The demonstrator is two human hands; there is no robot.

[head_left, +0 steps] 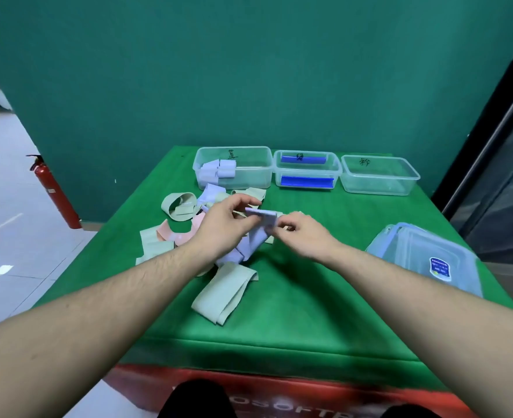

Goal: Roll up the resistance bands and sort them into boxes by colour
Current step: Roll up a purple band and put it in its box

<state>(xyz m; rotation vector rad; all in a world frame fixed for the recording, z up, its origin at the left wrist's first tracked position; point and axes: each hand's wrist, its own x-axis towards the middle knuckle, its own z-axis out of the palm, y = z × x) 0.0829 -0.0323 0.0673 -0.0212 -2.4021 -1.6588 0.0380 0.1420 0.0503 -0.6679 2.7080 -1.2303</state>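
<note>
Head view: counter (324,312) in green felt; three clear plastic boxes along its far edge. Lilac band (259,220), flat stretchy fabric, is held mid-counter, half rolled. Left hand (223,226) and right hand (302,233) both pinch it. Risk: springy roll uncoils if either pinch loosens, tail snags pile.

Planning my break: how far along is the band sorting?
Early. Done: a few lilac rolls sit in the left box. In hand: both hands, left hand and right hand, are rolling a lilac band. Left: loose green bands and a pink band; the right box is empty.
</note>
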